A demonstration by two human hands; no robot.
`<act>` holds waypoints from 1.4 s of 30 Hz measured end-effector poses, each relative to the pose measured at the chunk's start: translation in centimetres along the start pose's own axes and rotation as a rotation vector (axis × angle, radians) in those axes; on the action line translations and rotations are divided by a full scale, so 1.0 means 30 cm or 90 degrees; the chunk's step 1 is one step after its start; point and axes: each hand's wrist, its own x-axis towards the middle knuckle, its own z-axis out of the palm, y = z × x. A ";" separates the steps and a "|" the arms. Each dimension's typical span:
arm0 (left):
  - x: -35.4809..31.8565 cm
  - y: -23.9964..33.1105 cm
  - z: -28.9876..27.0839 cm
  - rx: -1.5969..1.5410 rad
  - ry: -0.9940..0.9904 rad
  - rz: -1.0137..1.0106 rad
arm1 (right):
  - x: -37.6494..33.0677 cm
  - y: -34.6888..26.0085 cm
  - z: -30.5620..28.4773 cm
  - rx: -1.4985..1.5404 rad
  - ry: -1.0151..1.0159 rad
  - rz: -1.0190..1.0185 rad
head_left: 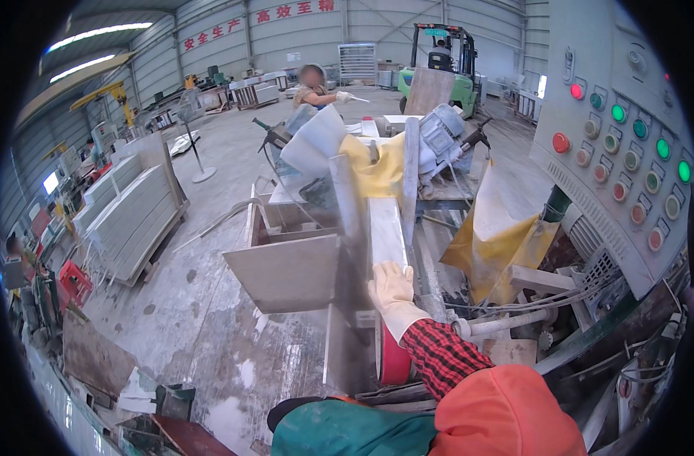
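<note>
One gloved hand, the right hand [393,292], is showing here, lying palm down with its fingers together on the near end of a pale stone strip [385,232] that is running away along the machine bed [430,281] toward a yellow sheet [377,173]; whether the fingers are curling over the strip's edge is impossible to tell. Nothing of the left hand is coming into view, and the strip's far end is vanishing under the yellow sheet, while haze is blurring the upright slab [286,270] just left of it.
</note>
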 end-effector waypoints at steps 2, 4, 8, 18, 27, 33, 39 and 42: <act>0.001 -0.011 0.013 -0.009 0.012 0.012 | -0.006 -0.002 -0.007 0.003 -0.011 0.005; -0.002 -0.026 0.021 -0.011 0.021 0.030 | -0.022 -0.009 -0.020 0.010 -0.009 0.015; 0.002 0.012 -0.015 -0.046 0.027 0.016 | -0.083 -0.021 -0.054 0.004 0.021 0.019; 0.013 0.028 -0.009 -0.114 0.035 0.019 | -0.107 -0.035 -0.076 -0.007 -0.114 0.064; 0.005 0.036 -0.055 -0.090 0.009 -0.037 | -0.023 -0.017 -0.084 -0.031 -0.153 0.024; -0.008 0.018 -0.067 -0.069 -0.012 -0.062 | 0.056 0.011 -0.029 0.000 -0.119 0.016; -0.003 0.006 -0.029 -0.054 -0.025 -0.015 | 0.151 0.044 0.016 0.003 -0.149 0.039; -0.012 -0.049 -0.012 -0.074 -0.025 0.051 | 0.167 0.066 0.039 -0.011 -0.129 0.042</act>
